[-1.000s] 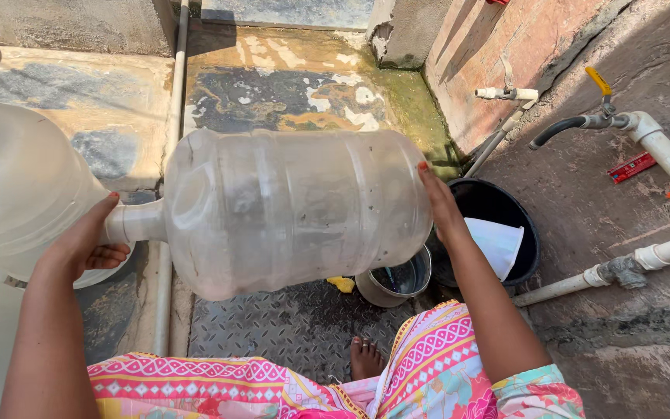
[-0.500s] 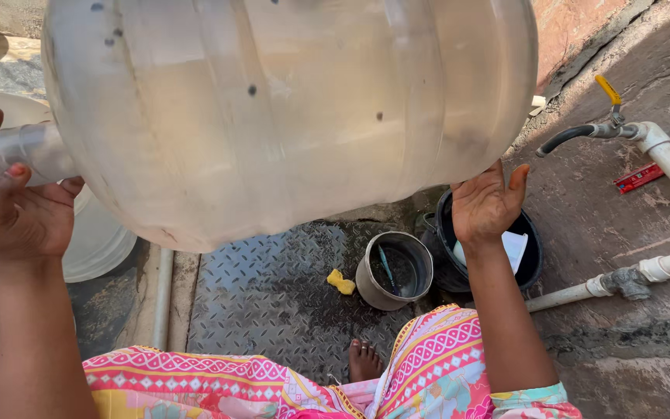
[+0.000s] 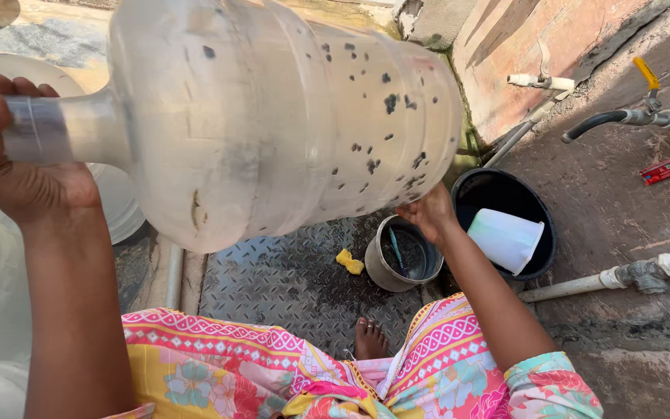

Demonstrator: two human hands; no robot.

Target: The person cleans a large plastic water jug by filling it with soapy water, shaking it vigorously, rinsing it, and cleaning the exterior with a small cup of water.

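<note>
Wet chequered steel floor (image 3: 273,287) below; left hand (image 3: 17,167) fingers wrap the large clear plastic water jug's (image 3: 273,116) neck, right hand (image 3: 428,213) fingers spread beneath its base, jug raised sideways, black specks remaining inside.

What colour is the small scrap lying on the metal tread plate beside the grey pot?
Yellow: the small spongy scrap shows best in the head view, left of the grey pot.

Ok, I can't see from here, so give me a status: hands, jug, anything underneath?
Left hand gripping neck of big clear jug, held sideways. Right hand under its base. Below: small grey pot, black bucket, yellow sponge.
</note>
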